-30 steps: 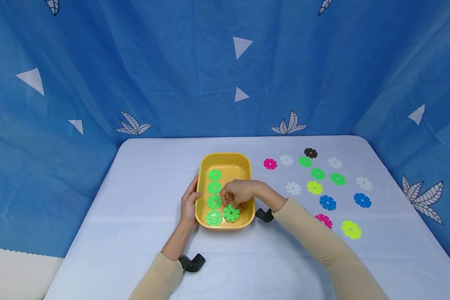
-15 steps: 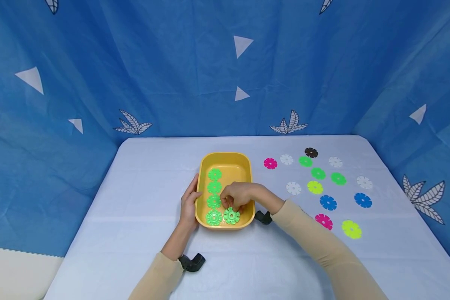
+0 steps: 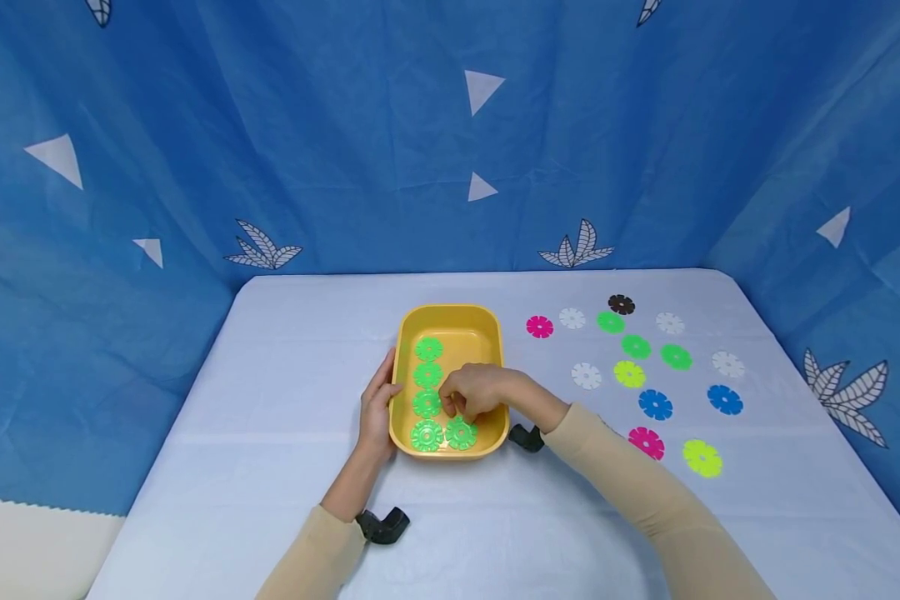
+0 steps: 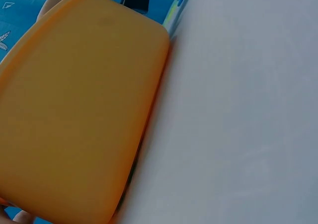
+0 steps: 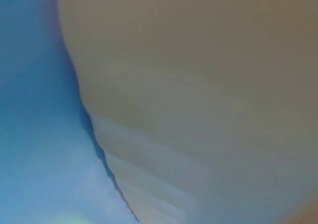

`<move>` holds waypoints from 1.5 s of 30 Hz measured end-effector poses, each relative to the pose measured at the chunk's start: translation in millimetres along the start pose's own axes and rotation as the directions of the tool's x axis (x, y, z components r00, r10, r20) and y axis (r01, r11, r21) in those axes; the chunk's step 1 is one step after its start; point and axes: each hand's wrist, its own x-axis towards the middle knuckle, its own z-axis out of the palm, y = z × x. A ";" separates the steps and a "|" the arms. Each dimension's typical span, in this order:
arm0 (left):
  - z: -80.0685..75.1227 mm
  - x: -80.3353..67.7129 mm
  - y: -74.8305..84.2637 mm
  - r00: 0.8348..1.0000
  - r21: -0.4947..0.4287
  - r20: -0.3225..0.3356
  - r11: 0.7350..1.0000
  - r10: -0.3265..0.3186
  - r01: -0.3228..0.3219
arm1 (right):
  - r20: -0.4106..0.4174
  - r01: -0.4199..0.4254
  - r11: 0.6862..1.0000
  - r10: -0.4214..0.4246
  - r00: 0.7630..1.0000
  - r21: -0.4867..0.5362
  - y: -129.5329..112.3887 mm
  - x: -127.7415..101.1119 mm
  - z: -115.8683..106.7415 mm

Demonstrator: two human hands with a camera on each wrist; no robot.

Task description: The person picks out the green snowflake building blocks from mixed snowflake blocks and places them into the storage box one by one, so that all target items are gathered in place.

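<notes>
**Green discs lined up in a yellow tray, one hand steadying, the other placing**

The yellow tray (image 3: 450,321) sits near the middle of the table (image 3: 270,400), its long side running from near to far. The left hand (image 3: 376,412) lies flat against the tray's left wall with fingers fairly straight, which reads as bracing so the tray does not slide while discs are set inside. The left wrist view shows only that orange-yellow wall (image 4: 74,110) close up against the pale table.

The right hand (image 3: 474,393) reaches over the tray's near right part, fingers curled down and pinching the green disc (image 3: 461,434) at its upper edge. That disc lies at the near end, just right of another green disc (image 3: 426,436). 3 more green discs form a column along the left side towards the far end (image 3: 428,349), so the pieces seem laid in tidy rows rather than dropped.

The right wrist view is blurred and shows nothing usable.

To the right, well apart from the tray, loose discs (image 3: 655,405) in white, pink, blue, yellow-green, green and black are spread flat on the table.
</notes>
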 end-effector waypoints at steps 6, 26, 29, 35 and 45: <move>-1.1 -0.2 -1.3 1.000 0.000 -0.010 1.000 -0.005 0.005 | -0.106 0.088 0.993 -0.080 0.991 0.080 3.3 -15.9 -11.9; 0.2 -0.9 -2.1 1.000 -0.008 -0.016 1.000 -0.012 0.012 | -0.380 -0.116 0.741 0.465 0.800 0.662 145.7 -157.2 -9.0; 0.1 -0.5 -2.0 1.000 -0.010 -0.009 1.000 -0.009 0.009 | -0.392 -0.201 0.712 0.573 0.720 0.673 174.4 -179.5 -7.5; -0.1 -0.3 -1.5 1.000 -0.017 -0.004 1.000 -0.008 0.008 | -0.376 -0.286 0.623 0.712 0.593 0.729 229.1 -206.7 -3.4; 0.7 0.6 -2.7 1.000 -0.005 -0.006 1.000 -0.003 0.003 | -0.294 -0.406 0.549 0.789 0.539 0.730 251.0 -213.7 4.8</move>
